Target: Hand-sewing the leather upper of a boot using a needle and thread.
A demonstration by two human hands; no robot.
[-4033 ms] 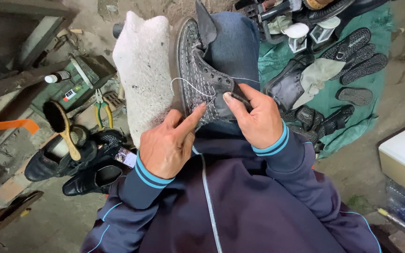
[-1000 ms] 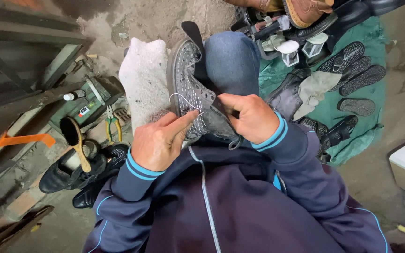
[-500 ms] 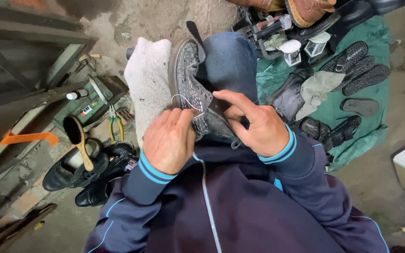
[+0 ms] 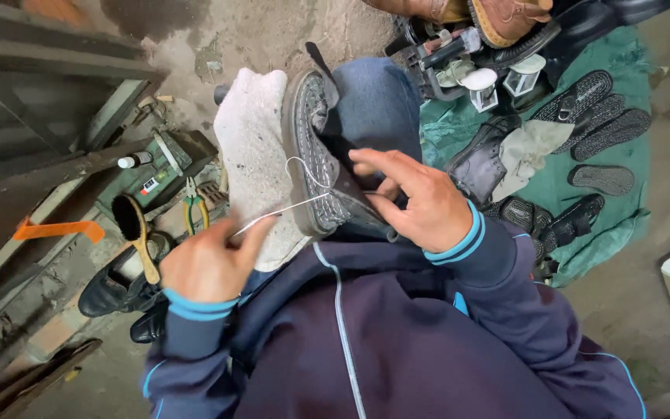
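**A:** From my feed it's rough concrete floor (image 4: 273, 31) all round, no tabletop anywhere. Where's the shoe?

**B:** The grey shoe (image 4: 316, 155) sits propped on my knee, sole edge turned up toward me, pressed against a pale stone-like block (image 4: 253, 155) on its left. I'd say the block backs it so the sole doesn't twist away.

**A:** And the hands?

**B:** My right hand (image 4: 420, 202) lies on the shoe's right flank, fingers spread and curled over the upper, clamping it to the knee. My left hand (image 4: 207, 264) is below and left of the shoe, fingers pressed together, pinching a white thread (image 4: 288, 208) drawn taut out of the sole seam. A slack loop of it stands above the sole. The pull runs away from the shoe, which I judge keeps the stitch tight.

**A:** Around it?

**B:** Left of the shoe, pliers (image 4: 191, 206) and a wooden-handled brush (image 4: 137, 233) resting on black shoes (image 4: 110, 291). Right of the shoe, a green cloth (image 4: 622, 62) spread with loose soles (image 4: 602, 116), near enough to reach.
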